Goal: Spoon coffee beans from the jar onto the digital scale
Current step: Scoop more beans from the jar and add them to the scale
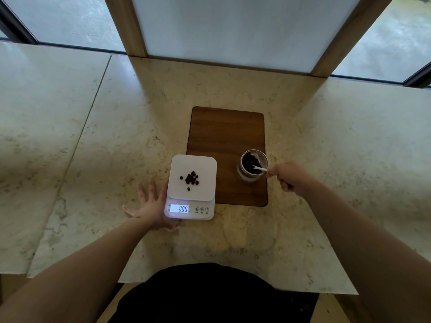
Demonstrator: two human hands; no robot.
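Note:
A white digital scale (203, 166) sits on the marble counter, its lit display reading 009. A small pile of dark coffee beans (191, 179) lies on its platform. To its right an open glass jar (253, 180) holding dark beans stands on a wooden board (226, 134). My right hand (288, 177) grips the handle of a white spoon (260, 168) whose bowl dips into the jar among the beans. My left hand (149, 203) lies flat on the counter, fingers spread, touching the scale's left side.
The pale marble counter (93, 141) stretches left and right, with a seam on the left. A wood-framed white panel (233, 29) stands behind the board. Windows flank it. My dark clothing shows at the counter's near edge.

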